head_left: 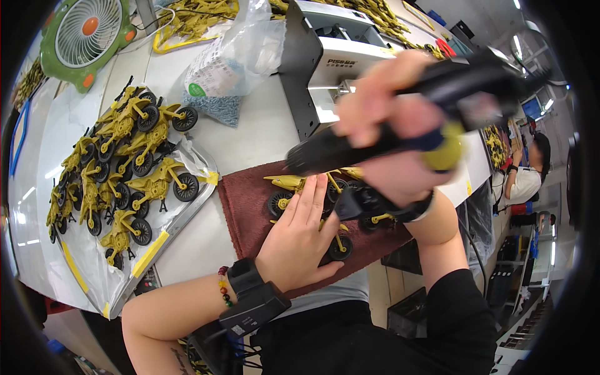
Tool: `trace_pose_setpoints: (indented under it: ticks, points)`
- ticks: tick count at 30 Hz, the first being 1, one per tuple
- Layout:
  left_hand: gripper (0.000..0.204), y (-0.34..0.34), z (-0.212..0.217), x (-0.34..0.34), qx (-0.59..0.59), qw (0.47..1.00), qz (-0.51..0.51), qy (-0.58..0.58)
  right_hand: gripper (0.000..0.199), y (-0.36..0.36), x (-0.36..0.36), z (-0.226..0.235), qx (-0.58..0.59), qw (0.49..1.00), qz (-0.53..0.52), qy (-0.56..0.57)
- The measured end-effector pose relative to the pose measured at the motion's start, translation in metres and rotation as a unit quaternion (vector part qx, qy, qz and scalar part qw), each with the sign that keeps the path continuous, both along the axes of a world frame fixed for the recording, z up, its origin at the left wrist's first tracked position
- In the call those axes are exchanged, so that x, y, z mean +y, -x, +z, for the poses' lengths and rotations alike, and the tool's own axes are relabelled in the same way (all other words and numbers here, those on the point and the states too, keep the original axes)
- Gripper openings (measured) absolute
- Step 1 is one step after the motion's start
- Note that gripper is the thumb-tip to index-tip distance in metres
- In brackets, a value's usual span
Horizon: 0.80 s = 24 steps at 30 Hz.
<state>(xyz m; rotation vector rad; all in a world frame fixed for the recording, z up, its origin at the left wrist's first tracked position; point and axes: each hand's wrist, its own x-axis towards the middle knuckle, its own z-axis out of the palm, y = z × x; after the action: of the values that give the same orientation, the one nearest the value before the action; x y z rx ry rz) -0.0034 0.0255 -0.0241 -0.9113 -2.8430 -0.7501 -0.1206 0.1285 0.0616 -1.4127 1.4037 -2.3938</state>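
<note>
A dark red cloth (240, 206) lies at the table's near edge with several yellow toy motorcycles (289, 182) with black wheels on it. My left hand (290, 244) rests flat over them, fingers stretched out and touching the toys, partly covering them. Above the cloth, my right hand (400, 178) is wrapped round a black handheld power tool, which looks like an electric screwdriver (331, 150). Its narrow end points left, just above the toys near my left fingertips. Motion blurs the right hand and the tool's rear. The tool and hand hide part of the toys.
At left, a tray (172, 226) with yellow tape holds a heap of finished-looking yellow motorcycles (134, 162). Behind stand a green fan (87, 37), a clear bag of small blue-grey pieces (215, 107) and a metal machine (340, 69). Another person (525, 178) sits far right.
</note>
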Motion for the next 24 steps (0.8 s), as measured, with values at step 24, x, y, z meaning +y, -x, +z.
trace_pose_setpoints:
  ticks: [24]
  points:
    - [0.034, 0.006, 0.031, -0.031, -0.031, 0.999, 0.013, -0.002, 0.019, 0.017, 0.065, 0.042, -0.078, 0.994, -0.056, -0.051]
